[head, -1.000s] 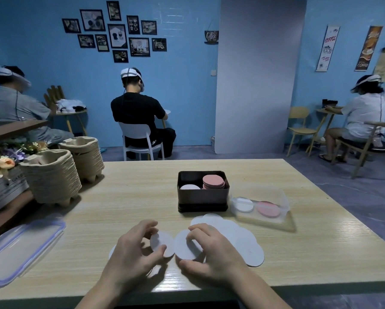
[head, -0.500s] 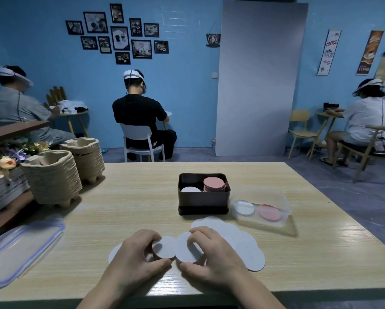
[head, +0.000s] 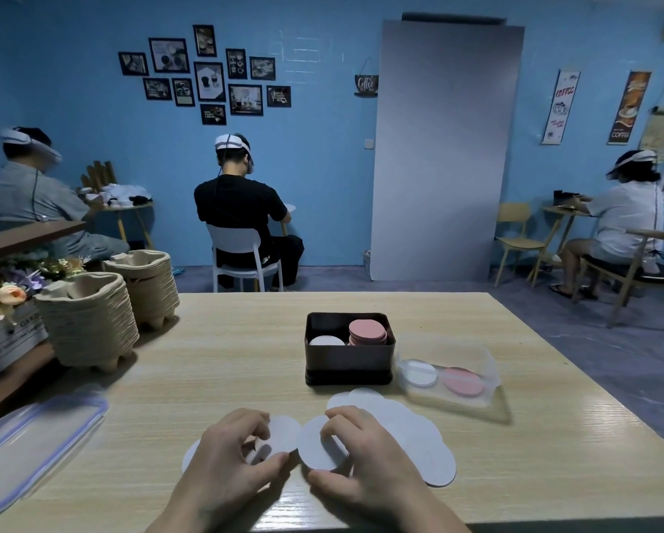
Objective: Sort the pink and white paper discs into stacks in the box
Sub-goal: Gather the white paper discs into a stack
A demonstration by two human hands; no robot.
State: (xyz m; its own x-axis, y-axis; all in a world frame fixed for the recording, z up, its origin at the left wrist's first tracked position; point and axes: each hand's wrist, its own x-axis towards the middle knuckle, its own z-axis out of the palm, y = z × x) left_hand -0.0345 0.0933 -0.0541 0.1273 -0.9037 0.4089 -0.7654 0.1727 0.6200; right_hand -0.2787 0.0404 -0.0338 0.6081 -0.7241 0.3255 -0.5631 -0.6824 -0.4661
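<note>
Both hands barely shifted: left hand (head: 230,459) and right hand (head: 365,455) each pinch a white disc (head: 318,444) on the table (head: 207,359); gathering continues, box (head: 347,359) beyond.

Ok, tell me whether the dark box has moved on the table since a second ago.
No. The dark box sits just left of the clear container, as before.

I count one dark box (head: 348,357), one clear tub (head: 484,363) holding one white disc (head: 419,373) and one pink disc (head: 463,382), two stacks of pulp trays (head: 91,321), and one lid (head: 34,444).
</note>
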